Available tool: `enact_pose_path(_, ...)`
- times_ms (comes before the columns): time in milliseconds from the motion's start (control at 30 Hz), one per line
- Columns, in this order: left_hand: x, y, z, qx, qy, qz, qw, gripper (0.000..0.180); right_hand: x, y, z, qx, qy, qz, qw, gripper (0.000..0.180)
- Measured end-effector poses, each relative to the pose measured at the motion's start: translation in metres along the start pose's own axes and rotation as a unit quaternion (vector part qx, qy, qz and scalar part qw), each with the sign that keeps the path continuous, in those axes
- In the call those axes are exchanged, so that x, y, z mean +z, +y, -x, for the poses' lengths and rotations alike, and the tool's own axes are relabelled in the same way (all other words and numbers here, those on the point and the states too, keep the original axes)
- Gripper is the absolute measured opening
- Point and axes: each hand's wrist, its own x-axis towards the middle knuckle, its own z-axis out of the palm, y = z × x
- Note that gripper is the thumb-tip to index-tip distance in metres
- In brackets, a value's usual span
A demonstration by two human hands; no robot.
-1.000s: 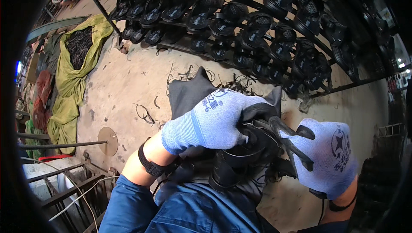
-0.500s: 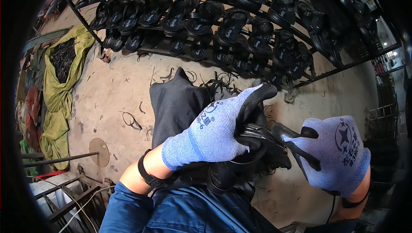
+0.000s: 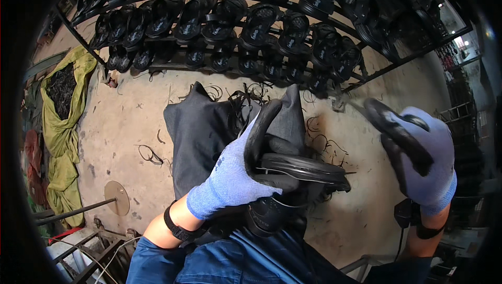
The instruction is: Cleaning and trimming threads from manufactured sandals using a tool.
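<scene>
My left hand [image 3: 235, 164], in a blue glove with black palm and fingers, grips a black sandal [image 3: 306, 169] above my lap. Its layered sole edge is turned up toward me. A thin dark sliver juts from the sandal's right end. To the right and apart from it, my right hand [image 3: 418, 153] is raised in a matching glove, fingers curled together. A thin, blurred, pointed strip [image 3: 357, 107] shows at its fingertips; its kind is unclear. Dark grey cloth [image 3: 198, 132] covers my legs, and narrow black trimmings [image 3: 243, 101] lie on and beyond it.
Metal racks [image 3: 172, 67] with rows of black sandals [image 3: 259, 25] stand ahead. On the left, a yellow-green sack [image 3: 57, 127] holds dark scraps. A rod with a round plate [image 3: 116, 198] stands at lower left. Loose strips [image 3: 150, 154] are scattered over the floor [image 3: 125, 132].
My right hand has moved away from the sandal, up and to the right. The sandal now shows more of its sole edge. The whole view has shifted slightly.
</scene>
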Motion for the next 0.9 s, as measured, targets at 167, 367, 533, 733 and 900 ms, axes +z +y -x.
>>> enact_pose_path(167, -0.004, 0.001, -0.008, 0.122, -0.005, -0.157, 0.98, 0.1, 0.006, -0.021, 0.041, 0.092, -0.108, -0.013, 0.99, 0.031)
enact_pose_path(367, 0.018, 0.028, -0.031, 0.09, -0.199, -0.316, 0.923, 0.104, 0.06, 0.015, 0.085, 0.198, 0.27, -0.024, 0.942, 0.027)
enact_pose_path(533, 0.015, -0.011, -0.015, 0.049, -0.15, -0.314, 0.936, 0.107, 0.051, -0.018, 0.107, 0.141, -0.019, -0.11, 0.984, 0.033)
enact_pose_path(733, 0.033, -0.007, -0.019, -0.042, -0.159, -0.312, 0.936, 0.098, 0.07, -0.032, 0.131, 0.218, -0.098, -0.105, 0.965, 0.034)
enact_pose_path(900, 0.054, -0.019, -0.023, -0.054, -0.202, -0.37, 0.905, 0.1, 0.068, -0.038, 0.122, 0.207, -0.18, -0.006, 0.962, 0.027)
